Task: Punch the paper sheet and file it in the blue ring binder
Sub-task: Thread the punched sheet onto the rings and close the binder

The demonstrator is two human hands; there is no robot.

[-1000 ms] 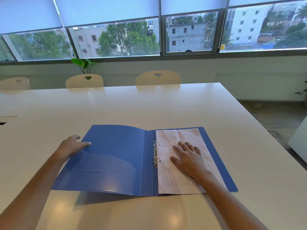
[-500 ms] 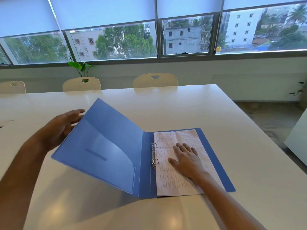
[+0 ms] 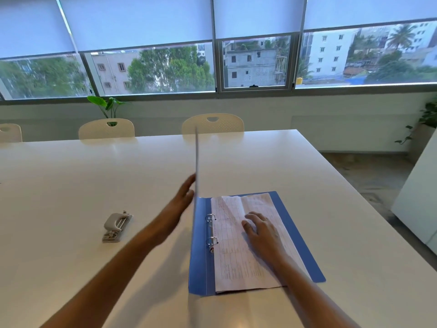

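Blue plastic ring binder (image 3: 305, 254) on the white table (image 3: 331, 185) — front cover upright.
Left hand (image 3: 183, 197), fingers straight, presses the cover's left face; right hand (image 3: 263, 229), fingers loosely spread, rests flat on the printed paper sheet (image 3: 233, 261) — grey hole punch (image 3: 115, 227) lies well left.

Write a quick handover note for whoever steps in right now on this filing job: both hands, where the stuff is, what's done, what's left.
Left hand: open, fingers against the front cover, which stands about upright, seen edge-on.
Right hand: open, flat on the paper sheet.
The sheet lies on the binder's back half, with its left edge at the rings. The hole punch sits left on the table.
Done: sheet looks punched and filed.
Left: take the right hand away, fold the cover down.
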